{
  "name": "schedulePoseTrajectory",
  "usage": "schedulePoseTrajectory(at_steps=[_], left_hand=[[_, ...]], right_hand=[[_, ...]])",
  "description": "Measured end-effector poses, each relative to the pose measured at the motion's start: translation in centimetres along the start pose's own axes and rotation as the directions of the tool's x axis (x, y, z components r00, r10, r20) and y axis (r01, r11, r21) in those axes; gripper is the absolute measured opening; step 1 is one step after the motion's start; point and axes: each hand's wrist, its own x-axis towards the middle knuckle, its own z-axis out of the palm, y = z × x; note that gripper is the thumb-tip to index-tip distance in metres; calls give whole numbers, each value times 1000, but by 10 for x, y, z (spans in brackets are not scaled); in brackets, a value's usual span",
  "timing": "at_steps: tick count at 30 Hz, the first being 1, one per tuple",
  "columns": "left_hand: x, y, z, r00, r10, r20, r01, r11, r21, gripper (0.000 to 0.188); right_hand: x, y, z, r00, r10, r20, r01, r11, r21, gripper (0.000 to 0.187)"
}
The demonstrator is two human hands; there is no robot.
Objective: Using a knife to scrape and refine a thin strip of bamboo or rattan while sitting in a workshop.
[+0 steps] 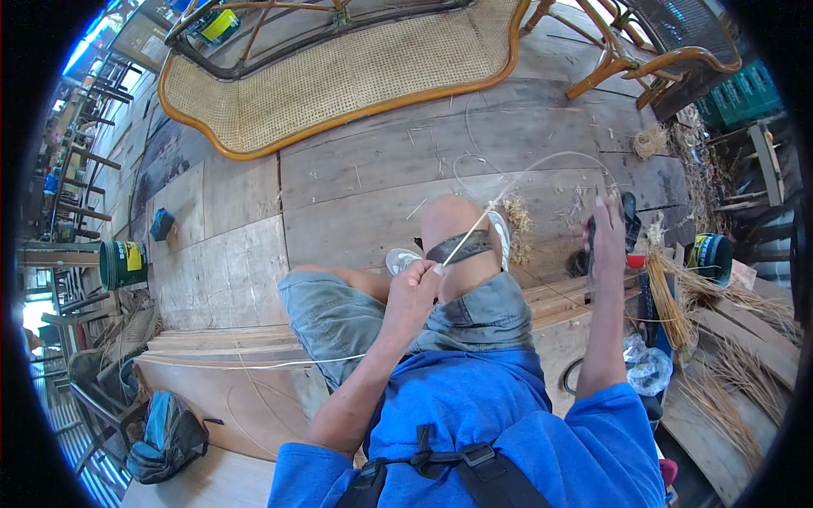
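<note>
My left hand (412,292) is closed in a pinch on a pale, thin rattan strip (467,240) above my raised knee. The strip runs forward over a dark band (458,246) wrapped around that leg. From there it arcs thinly through the air to the right, passing close to the fingertips of my right hand (606,229). That hand is raised and seen edge-on, its fingers stretched out. Whether the strip touches it is unclear. Another length of the strip (296,364) trails to the left behind my left wrist.
A cane-woven rattan seat frame (364,93) lies ahead on the plank floor. Rattan bundles (660,296), a green bucket (711,256) and a plastic bag (646,366) crowd the right. Fibre shavings (518,227) lie near my foot. Left are another bucket (123,264) and a backpack (165,436).
</note>
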Motion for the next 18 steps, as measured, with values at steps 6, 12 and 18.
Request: schedulePoseTrajectory(at_steps=[6, 12, 18], left_hand=[[-28, 14, -15, 996, -63, 69, 67, 997, -50, 20], [-55, 16, -31, 999, 8, 39, -10, 999, 47, 18], [-80, 2, -51, 1000, -11, 19, 9, 990, 144, 20]], right_hand=[[-96, 0, 53, 646, 286, 708, -435, 900, 34, 21], [-122, 27, 109, 529, 80, 845, -490, 842, 228, 25], [-131, 32, 111, 503, 91, 859, -481, 856, 191, 20]])
